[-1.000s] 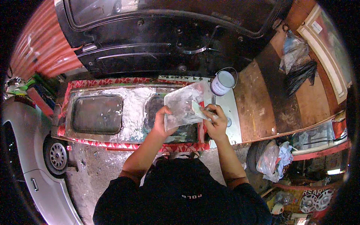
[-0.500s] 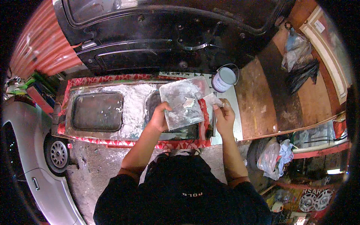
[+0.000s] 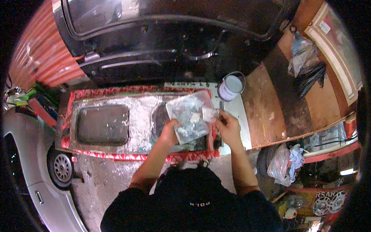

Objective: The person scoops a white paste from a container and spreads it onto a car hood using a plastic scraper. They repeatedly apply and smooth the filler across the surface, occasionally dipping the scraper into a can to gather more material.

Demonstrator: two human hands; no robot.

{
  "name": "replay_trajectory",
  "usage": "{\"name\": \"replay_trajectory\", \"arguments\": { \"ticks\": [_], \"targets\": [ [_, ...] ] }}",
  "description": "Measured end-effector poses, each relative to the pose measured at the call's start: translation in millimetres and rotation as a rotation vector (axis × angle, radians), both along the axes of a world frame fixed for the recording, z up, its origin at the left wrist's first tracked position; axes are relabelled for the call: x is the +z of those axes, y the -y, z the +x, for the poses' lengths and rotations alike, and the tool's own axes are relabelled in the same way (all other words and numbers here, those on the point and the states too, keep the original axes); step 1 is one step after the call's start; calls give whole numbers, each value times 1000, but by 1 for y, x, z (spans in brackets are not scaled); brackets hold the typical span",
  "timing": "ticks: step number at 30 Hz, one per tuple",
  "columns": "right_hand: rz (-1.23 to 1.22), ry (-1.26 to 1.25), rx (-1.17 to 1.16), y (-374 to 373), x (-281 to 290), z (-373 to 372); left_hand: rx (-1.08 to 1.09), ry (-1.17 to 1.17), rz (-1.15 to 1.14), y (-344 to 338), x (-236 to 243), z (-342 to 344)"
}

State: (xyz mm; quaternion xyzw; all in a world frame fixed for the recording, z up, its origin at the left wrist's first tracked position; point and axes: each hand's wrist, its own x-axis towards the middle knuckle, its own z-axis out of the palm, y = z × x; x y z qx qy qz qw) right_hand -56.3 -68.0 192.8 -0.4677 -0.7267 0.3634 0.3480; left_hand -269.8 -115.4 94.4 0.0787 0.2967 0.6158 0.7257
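My left hand [image 3: 169,132] grips the lower left edge of a flat, clear mixing board [image 3: 185,129], thumb on top. The board is smeared with white, and a small pale dab of putty [image 3: 195,117] sits on it. My right hand [image 3: 228,127] pinches a small whitish putty spreader [image 3: 210,115], which overlaps the board's right side close to the dab. Below and to the left lies a vehicle panel [image 3: 82,144] with two dark recesses. White filler [image 3: 140,120] coats the strip between them. The board hides part of the right recess.
A lidded grey tin [image 3: 230,88] with a wire handle stands beyond my right hand. Red-and-white cloth [image 3: 116,155] edges the panel. A large black vehicle door [image 3: 154,46] stands behind. Plywood [image 3: 266,112] extends right, with plastic bags [image 3: 305,58] on it; a silver car [image 3: 34,170] is at left.
My right hand has moved left, bringing the spreader over the board's right part, nearer the dab. The view has shifted slightly. My left hand keeps its grip on the board.
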Motion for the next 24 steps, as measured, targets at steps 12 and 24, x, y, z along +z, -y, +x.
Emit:
{"name": "replay_trajectory", "arguments": {
  "ticks": [12,24],
  "targets": [
    [17,89,13,15,2,9,-29,-13,18,7,-19,19],
    [-11,-11,65,33,3,45,112,-118,13,49,-6,53]
  ]
}}
